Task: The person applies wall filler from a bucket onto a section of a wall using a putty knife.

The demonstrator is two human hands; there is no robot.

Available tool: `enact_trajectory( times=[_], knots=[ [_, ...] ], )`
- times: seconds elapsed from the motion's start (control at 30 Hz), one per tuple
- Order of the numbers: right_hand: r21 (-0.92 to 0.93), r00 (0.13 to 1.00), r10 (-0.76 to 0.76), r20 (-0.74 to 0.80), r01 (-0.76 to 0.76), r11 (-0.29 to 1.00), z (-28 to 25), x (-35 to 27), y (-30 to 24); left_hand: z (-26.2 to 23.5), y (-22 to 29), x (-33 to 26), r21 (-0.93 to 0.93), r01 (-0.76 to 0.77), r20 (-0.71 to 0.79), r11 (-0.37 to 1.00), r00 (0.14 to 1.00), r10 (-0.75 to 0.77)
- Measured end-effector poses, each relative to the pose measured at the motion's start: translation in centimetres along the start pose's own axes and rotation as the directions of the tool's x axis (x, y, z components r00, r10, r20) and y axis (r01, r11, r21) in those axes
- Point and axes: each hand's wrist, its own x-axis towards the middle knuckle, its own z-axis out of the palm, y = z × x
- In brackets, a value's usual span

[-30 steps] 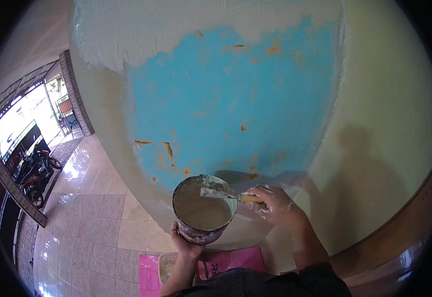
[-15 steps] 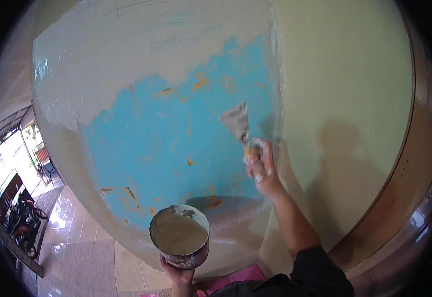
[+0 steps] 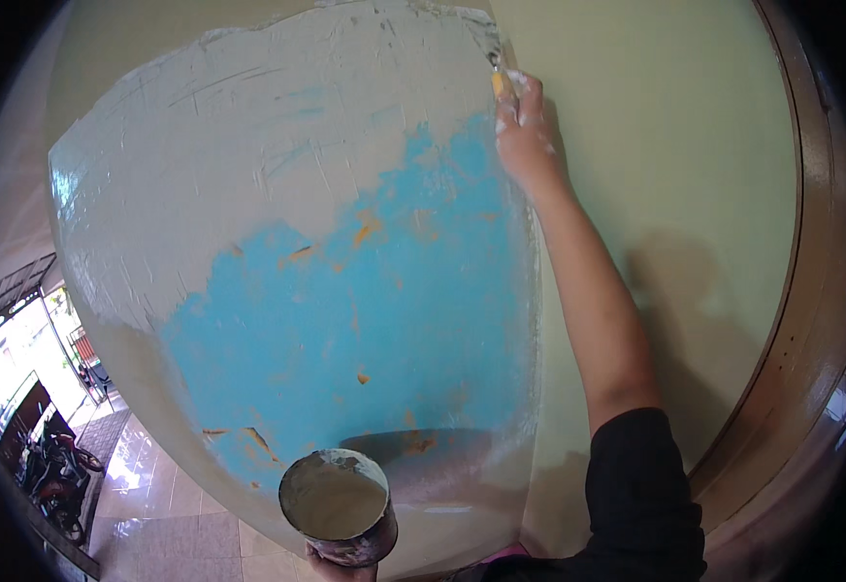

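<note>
Head view has our right hand (image 3: 528,131) raised high, with its fingers curled firmly around the pale handle of a putty knife (image 3: 503,85). White smears mark the knuckles. Just above that hand, the knife's blade sits at the upper right edge of the grey coat (image 3: 239,155); it shows narrow, so we cannot tell how flat it lies on the wall.

Well below and to the left, our left hand (image 3: 339,571) has hold of a dark, smeared pail (image 3: 370,545) at its base. We see only part of that hand, so how far its fingers spread is hidden. The pail tilts towards us, and beige paste (image 3: 334,504) shows inside.

Between the two hands spreads a blue patch (image 3: 365,320) with orange-brown flecks, below the ragged lower border of the grey coat. Right of our raised hand, the wall (image 3: 656,145) is pale yellow-green. Left of our lower hand we see floor tiles (image 3: 171,543) and, farther out, a parked motorcycle (image 3: 59,475).
</note>
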Motion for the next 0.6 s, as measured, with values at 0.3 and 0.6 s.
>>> enact_trajectory(
  times=[0.3,0.6],
  knots=[
    [-0.486,0.969,0.083,0.232,0.042,0.873,-3.0,0.8,3.2,2.5,0.8,-3.8,-0.024,-0.098,0.005,0.995,0.995,0.098],
    [-0.299,0.998,-0.019,0.060,0.036,0.954,-5.7,-1.0,-0.9,2.5,1.8,-3.4,0.057,-0.039,0.004,0.998,0.999,0.038]
  ],
)
